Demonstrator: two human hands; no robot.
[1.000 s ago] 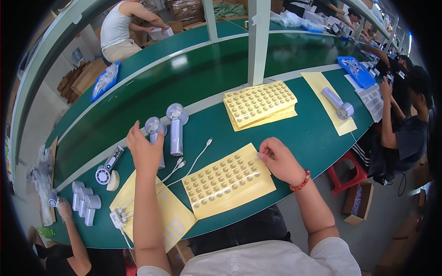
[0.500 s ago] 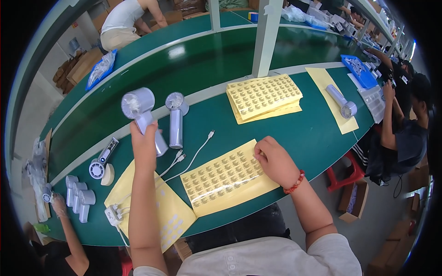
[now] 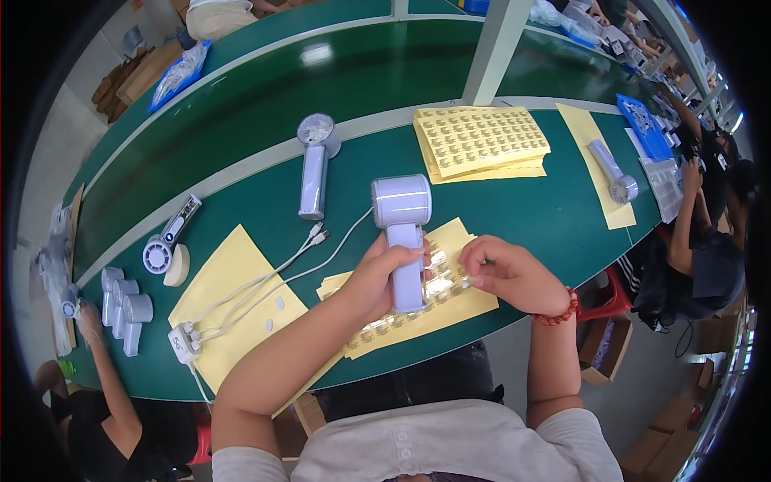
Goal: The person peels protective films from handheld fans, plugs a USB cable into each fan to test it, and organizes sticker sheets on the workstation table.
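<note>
My left hand (image 3: 376,277) is wrapped around the handle of a lavender handheld fan (image 3: 402,201), held upright over the sticker sheet. Close to the fan's right side, my right hand (image 3: 514,275) pinches a small pale piece (image 3: 466,283), apparently a sticker, at its fingertips. Below both hands lies a yellow sticker sheet (image 3: 486,305) with rows of shiny dark-printed stickers, partly hidden by the fan and left hand. A white cable (image 3: 341,251) runs up to behind the fan; whether it touches the fan cannot be seen.
Another lavender fan (image 3: 314,181) lies behind on the green table. A stack of sticker sheets (image 3: 482,140) is at the back. On the left are a yellow sheet (image 3: 233,273), a white charger (image 3: 185,341), an opened fan (image 3: 170,237) and several fans beside a co-worker's gloved hand (image 3: 90,321).
My left hand has brought the fan right and nearer, over the sticker sheet. My right hand has lifted off the sheet's edge with a small piece pinched. The view has shifted somewhat.
</note>
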